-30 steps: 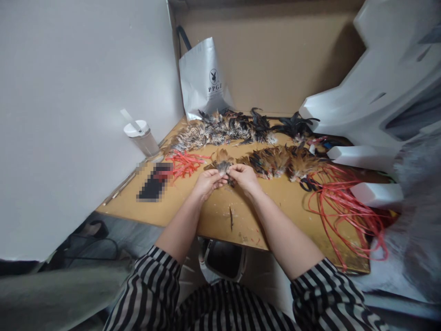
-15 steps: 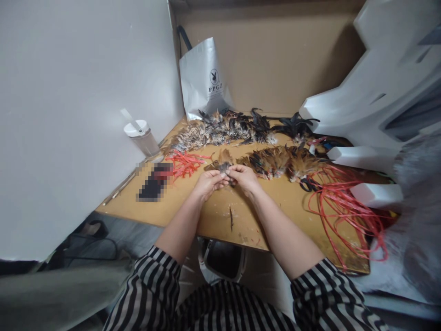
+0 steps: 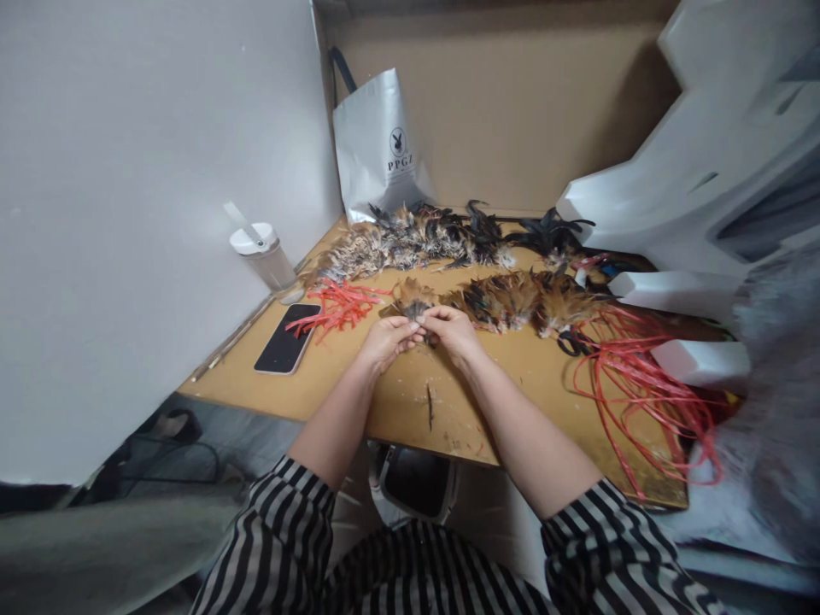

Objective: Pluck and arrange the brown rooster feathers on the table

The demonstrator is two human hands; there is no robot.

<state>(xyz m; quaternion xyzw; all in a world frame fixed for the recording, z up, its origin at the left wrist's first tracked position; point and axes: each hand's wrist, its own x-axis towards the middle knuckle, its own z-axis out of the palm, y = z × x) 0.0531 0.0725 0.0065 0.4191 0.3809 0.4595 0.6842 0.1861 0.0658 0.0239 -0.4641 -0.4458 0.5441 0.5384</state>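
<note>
My left hand [image 3: 392, 338] and my right hand [image 3: 452, 330] meet over the middle of the yellow table [image 3: 371, 384], fingertips pinched together. Between them they grip the lower end of a small bunch of brown feathers [image 3: 415, 296], whose tips fan out beyond my fingers. Just right of my right hand lies a row of brown and dark feather bunches [image 3: 506, 299]. Left of my left hand is a heap of short red plastic strips [image 3: 342, 303]. A thin dark feather [image 3: 430, 406] rests on the table below my hands.
Speckled feather bunches [image 3: 416, 239] line the back, before a silver bag [image 3: 371, 145]. A phone [image 3: 282, 340] and a lidded cup [image 3: 266, 256] are on the left. Long red strips [image 3: 641, 393] spill over the right edge, near black-handled scissors [image 3: 575, 343] and white foam pieces [image 3: 701, 363].
The feathers between my hands now spread wider and lean slightly left. Both hands have stayed almost in place, still pinching the bunch.
</note>
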